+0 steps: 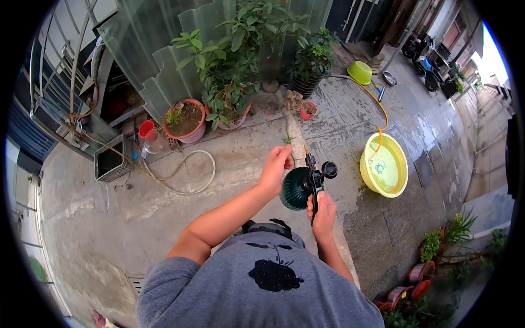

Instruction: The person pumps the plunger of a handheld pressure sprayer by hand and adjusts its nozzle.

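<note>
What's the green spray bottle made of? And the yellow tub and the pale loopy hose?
Green spray bottle: probably hard plastic, glossy, because its ribbed sides catch the light.

Yellow tub: most likely smooth plastic, since it's one even, bright colour with a rounded rim.

Pale hose: something bendy, as it curls into a loop. Rubber or soft plastic? I can't tell which.
</note>
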`<state>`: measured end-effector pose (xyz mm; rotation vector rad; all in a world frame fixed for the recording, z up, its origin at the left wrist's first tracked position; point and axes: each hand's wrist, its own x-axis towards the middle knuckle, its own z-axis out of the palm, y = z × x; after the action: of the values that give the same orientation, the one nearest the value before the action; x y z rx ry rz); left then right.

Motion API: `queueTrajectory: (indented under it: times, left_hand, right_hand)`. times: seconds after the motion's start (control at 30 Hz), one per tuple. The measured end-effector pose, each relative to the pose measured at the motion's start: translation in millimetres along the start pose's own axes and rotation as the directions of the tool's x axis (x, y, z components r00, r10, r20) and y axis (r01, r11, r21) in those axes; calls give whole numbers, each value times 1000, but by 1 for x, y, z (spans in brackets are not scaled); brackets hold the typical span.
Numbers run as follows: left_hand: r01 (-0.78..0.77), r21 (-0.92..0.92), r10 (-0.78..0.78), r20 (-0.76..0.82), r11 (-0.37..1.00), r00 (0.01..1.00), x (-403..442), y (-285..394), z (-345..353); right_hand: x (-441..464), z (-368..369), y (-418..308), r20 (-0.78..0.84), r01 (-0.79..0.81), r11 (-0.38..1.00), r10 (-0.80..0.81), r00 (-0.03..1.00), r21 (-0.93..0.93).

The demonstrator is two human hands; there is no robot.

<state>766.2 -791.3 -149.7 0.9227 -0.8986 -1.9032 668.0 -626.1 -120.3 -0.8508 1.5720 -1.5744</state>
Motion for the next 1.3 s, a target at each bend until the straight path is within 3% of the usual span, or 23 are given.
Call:
queueTrajectory:
  times: [0.03, 0.07, 0.17, 0.23, 0.33, 0.43, 0.63, 0.73, 0.83, 0.93, 1.03, 1.13, 1.23, 1.3]
  left_hand:
    - [-122, 95, 130, -84, 988, 988, -5, 3, 2]
    - [-305, 199, 318, -35, 931, 947, -12, 6, 6]
    - [-739, 443, 733, 229, 507, 640, -59, 57, 42]
    - [-860, 505, 806, 476, 78, 352, -72, 85, 60]
    - [-854, 503, 657, 691, -135, 304, -72, 94, 76]
    - [-763, 603, 384, 778, -232, 498, -59, 76, 72]
    - [-739, 559, 443, 809, -378, 385, -48, 71, 75]
    - [-731, 565, 524, 785, -384, 331, -61, 99, 86]
    - [-754, 558, 578, 760, -347, 297, -57, 85, 83]
    - [-759, 587, 515, 760, -283, 396, -40, 42, 67]
    - [-778, 557, 441, 800, -291, 407, -45, 21, 52]
    - [-796, 485, 407, 850, -361, 334, -40, 22, 49]
    - [-799, 427, 404, 879, -424, 255, -39, 43, 63]
    - [-803, 435, 485, 848, -407, 213, -47, 78, 82]
  right_hand:
    - [1, 0, -1, 6, 6, 1000, -6, 1000, 6]
    - [3, 0, -1, 11, 13, 1000, -13, 1000, 12]
    - [5, 3, -3, 25, 27, 1000, -27, 999, 3]
    - [6, 3, 0, 48, 57, 998, -57, 997, -8]
    - [7, 1, 10, 99, 140, 990, -139, 985, 2]
    - [3, 6, 0, 101, 69, 998, -70, 992, 11]
    - [-2, 2, 17, 91, 2, 999, 2, 996, -43]
    - [-3, 2, 25, 81, 1, 998, 3, 997, -57]
    - [-5, -2, 26, 74, -32, 997, 38, 997, -69]
    - [-3, -3, 25, 43, -92, 995, 94, 995, -38]
    - [-7, -2, 16, 60, -57, 998, 59, 996, -29]
    - [-6, -4, 20, 58, -4, 999, 7, 998, -49]
    - [-6, -1, 20, 29, -52, 998, 53, 998, -19]
    - [-4, -4, 40, 30, -44, 999, 45, 999, -31]
